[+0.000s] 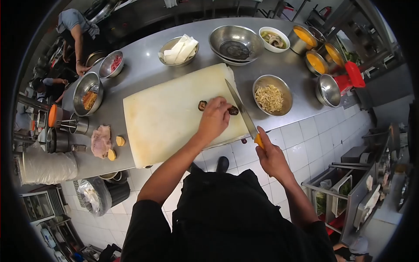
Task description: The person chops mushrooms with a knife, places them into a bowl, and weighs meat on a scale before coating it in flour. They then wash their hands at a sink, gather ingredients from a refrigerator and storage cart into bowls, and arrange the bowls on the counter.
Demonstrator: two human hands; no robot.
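My right hand (273,156) is wrapped round the yellow handle of a kitchen knife (242,110). Its long blade points away from me, slanting over the right edge of the white cutting board (168,113). On the board, my left hand (214,120) has its fingers curled and pressed on a dark brown mushroom (233,110), close to the blade's left side. A second mushroom piece (202,105) lies just left of those fingers. The palm hides whatever is beneath it. To the right of the knife stands a steel bowl (286,109) of pale shredded strips.
Behind the board are a bowl of white slabs (180,50) and a large steel bowl (235,42). Raw meat (101,140) lies on the left counter. Orange-filled containers (316,62) stand at the right. A co-worker (78,30) reaches in at the far left.
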